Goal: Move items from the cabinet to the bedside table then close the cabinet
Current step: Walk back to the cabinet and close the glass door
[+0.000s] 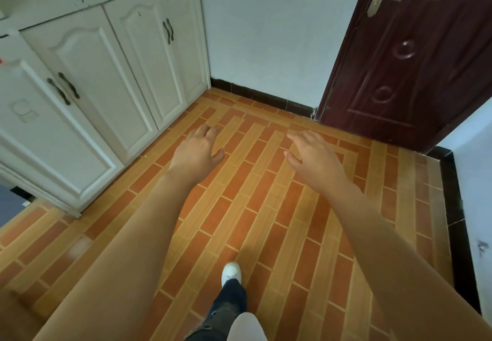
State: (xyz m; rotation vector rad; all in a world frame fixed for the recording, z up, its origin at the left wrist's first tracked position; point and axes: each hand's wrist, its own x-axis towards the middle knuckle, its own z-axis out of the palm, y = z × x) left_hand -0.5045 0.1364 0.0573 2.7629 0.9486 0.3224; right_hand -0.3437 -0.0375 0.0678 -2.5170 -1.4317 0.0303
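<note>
Tiled floor (266, 207) fills most of view; dark red door (399, 61) at far right.

White cabinet (93, 88) runs along floor's left edge, all doors seen shut, dark handles (64, 89) paired at door seams. No items visible; bedside table not in view.

Both arms stretched fwd over floor, prob. mid-stride on approach — one white shoe (231, 273) stepping ahead.

Left hand (198, 149): grip apart, fingers loosely spread, empty. Right hand (314, 157): same, apart, empty.

Cabinet lies left of left hand, near but not touching; nearest handles well apart from it.
</note>
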